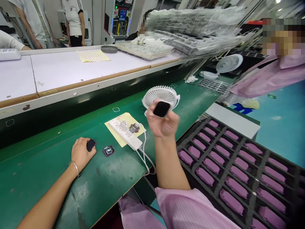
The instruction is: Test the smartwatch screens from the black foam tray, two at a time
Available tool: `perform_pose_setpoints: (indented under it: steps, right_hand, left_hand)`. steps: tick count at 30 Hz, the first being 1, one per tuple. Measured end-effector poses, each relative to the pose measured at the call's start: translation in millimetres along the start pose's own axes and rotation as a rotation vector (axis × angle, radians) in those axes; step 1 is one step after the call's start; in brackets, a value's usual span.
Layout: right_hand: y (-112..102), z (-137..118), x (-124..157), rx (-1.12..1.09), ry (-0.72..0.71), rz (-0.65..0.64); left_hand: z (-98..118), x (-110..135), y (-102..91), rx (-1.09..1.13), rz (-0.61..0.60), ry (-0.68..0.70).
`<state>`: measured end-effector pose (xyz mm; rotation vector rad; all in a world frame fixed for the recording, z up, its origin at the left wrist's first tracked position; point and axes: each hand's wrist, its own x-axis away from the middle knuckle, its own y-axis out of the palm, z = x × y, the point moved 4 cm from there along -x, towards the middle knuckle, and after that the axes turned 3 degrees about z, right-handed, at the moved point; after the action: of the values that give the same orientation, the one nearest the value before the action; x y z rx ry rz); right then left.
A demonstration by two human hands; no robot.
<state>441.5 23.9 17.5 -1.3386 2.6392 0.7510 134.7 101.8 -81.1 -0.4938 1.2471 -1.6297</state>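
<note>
My right hand (162, 124) is raised above the green bench, fingers pinched round a small black watch body (161, 108). My left hand (81, 153) rests on the green mat (47, 165), closed on another black watch body (91, 144). A third watch body (108, 150) with a lit screen lies on the mat just right of my left hand. Beyond it, a white power strip (125, 134) with plugged-in chargers sits on a yellow sheet (114, 125).
A black tray (238, 159) with several purple-wrapped pieces lies at my right. A small white fan (161, 96) stands behind my right hand, a second fan (229, 63) farther back. A person in pink (264, 76) sits at right; others stand beyond the white conveyor (71, 68).
</note>
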Motion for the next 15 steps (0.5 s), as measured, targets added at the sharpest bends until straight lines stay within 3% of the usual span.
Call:
perform_pose_setpoints:
  steps: [3, 5, 8, 11, 15]
  right_hand:
    - [15, -16, 61, -0.077, -0.015, -0.126]
    - [26, 4, 100, -0.112, 0.171, -0.224]
    - [35, 52, 141, -0.267, 0.479, -0.250]
    - [34, 86, 156, -0.425, 0.618, -0.158]
    - [30, 96, 157, -0.499, 0.670, -0.110]
  left_hand:
    - [1, 1, -0.5, 0.001, -0.009, -0.013]
    - [1, 1, -0.5, -0.004, -0.008, -0.021]
    - [1, 2, -0.3, -0.012, -0.013, -0.030]
    - [2, 3, -1.0, -0.016, -0.012, -0.029]
    - [1, 3, -1.5, -0.021, -0.015, -0.035]
